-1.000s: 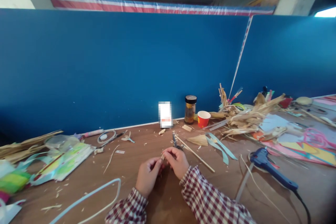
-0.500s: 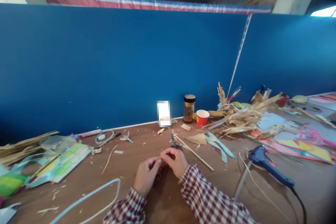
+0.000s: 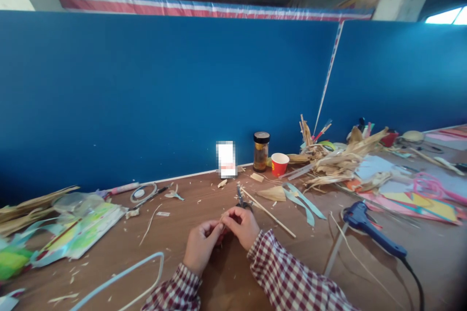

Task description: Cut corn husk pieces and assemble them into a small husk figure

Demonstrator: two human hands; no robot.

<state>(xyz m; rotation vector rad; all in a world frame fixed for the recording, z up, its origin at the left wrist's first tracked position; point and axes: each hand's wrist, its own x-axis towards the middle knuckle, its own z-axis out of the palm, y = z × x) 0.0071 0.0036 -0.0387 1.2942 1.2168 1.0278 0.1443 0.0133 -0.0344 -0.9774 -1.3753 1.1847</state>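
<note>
Over the middle of the brown table, my left hand [image 3: 203, 244] and my right hand [image 3: 241, 226] meet at the fingertips. Both are closed in a pinch. Whatever lies between the fingers is too small or too hidden to name. Just beyond my right hand lies a pair of dark scissors [image 3: 240, 196], its handles partly covered by that hand. A thin pale stick [image 3: 272, 214] slants to the right of them. Behind it are a piece of dried corn husk [image 3: 273, 193] and a light blue ribbon [image 3: 302, 204].
A blue glue gun [image 3: 374, 228] with a black cord lies at right. Farther back stand a lidded jar [image 3: 260, 153] and a red paper cup [image 3: 279, 165] beside heaped husks [image 3: 335, 167]. A bent pale blue tube [image 3: 120, 277] is front left. A blue partition [image 3: 164, 92] closes the back.
The view has shifted slightly. My hands stay pinched together in nearly the same place, with only small finger movement. Nothing on the table has visibly moved.
</note>
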